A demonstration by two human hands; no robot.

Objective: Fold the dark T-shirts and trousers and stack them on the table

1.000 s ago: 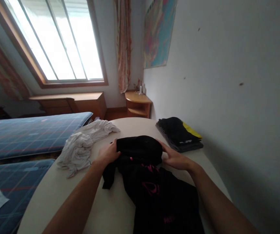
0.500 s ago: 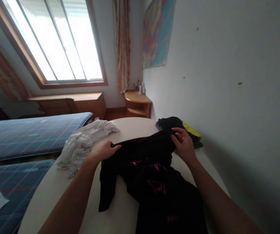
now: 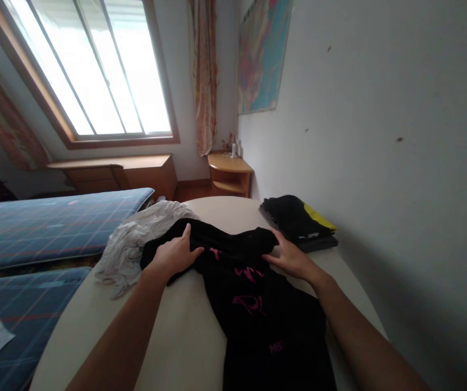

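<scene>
A black shirt [image 3: 274, 309] with pink lettering lies spread over the round cream table [image 3: 176, 336], its lower end running toward me. My left hand [image 3: 175, 254] rests on the upper left part of the shirt, index finger stretched forward and thumb out to the side. At the opposite shoulder my right hand [image 3: 292, 259] touches the cloth, thumb and fingers apart. Part of the left sleeve is hidden under my left hand and reaches over a crumpled white garment [image 3: 130, 241].
A folded stack of dark clothes [image 3: 298, 220] with a yellow patch lies at the table's right rim, near the wall [image 3: 400, 206]. Blue plaid mattresses [image 3: 62, 222] stand to the left. Beyond the table are a corner shelf [image 3: 229, 163] and a low desk [image 3: 144, 163].
The shirt's raised upper edge has come down onto the table and its left sleeve has swung up and left. My fingers have opened from their pinch on the cloth.
</scene>
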